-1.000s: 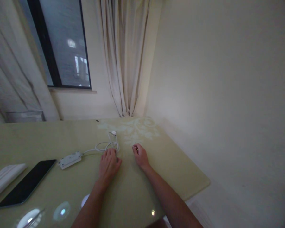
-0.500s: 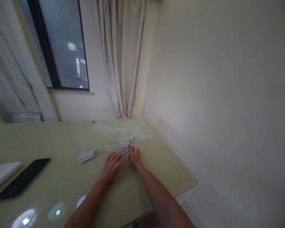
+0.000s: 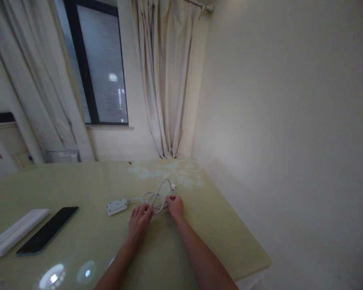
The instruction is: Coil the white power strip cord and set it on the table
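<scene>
A white power strip (image 3: 117, 206) lies face down or on its side on the pale green table; I cannot tell which. Its white cord (image 3: 156, 198) runs right from it into loose loops. My left hand (image 3: 140, 219) rests at the near left of the loops, its fingertips closed on the cord. On the right side of the loops, my right hand (image 3: 174, 205) pinches the cord just below the plug (image 3: 173, 187). The plug points right, its prongs showing past my fingers.
To the left lie a flat black panel (image 3: 48, 230) and a long white object (image 3: 18, 233). A tiny dark piece (image 3: 130, 162) sits by the far edge of the table (image 3: 224, 241). A wall (image 3: 275, 141) runs along the right, and curtains (image 3: 169, 80) hang behind.
The view has tilted up and turned slightly left. My left hand has drawn back a little from the middle of the loops, and the cord near the plug now arches wider.
</scene>
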A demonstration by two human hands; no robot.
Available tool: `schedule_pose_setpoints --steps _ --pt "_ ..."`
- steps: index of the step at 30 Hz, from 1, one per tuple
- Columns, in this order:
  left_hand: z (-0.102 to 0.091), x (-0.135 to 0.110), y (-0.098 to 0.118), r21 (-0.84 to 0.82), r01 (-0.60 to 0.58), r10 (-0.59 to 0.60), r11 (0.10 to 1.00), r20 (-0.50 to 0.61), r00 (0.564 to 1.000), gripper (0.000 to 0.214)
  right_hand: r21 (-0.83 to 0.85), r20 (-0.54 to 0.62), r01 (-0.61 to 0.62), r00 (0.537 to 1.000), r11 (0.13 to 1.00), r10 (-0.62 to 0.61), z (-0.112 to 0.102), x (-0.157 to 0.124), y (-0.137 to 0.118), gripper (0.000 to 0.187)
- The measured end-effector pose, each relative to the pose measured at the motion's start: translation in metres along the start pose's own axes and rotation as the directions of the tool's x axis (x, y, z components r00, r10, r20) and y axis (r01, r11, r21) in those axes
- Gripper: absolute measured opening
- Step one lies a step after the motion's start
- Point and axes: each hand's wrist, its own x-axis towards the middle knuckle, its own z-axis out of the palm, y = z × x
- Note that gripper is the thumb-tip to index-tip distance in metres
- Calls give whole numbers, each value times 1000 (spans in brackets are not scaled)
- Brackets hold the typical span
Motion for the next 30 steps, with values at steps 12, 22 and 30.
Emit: schedule_pose_setpoints --steps 12,22,30 --pt "-7 80 -38 -444 218 -88 869 295 951 89 278 -21 190 981 941 -192 1 2 -36 32" --pt "3 101 -14 -335 190 -90 923 292 952 82 494 -69 223 974 840 -218 -5 34 -103 27" --pt "-28 115 12 -546 206 -80 812 247 966 78 620 14 181 970 764 -241 -44 33 -140 30"
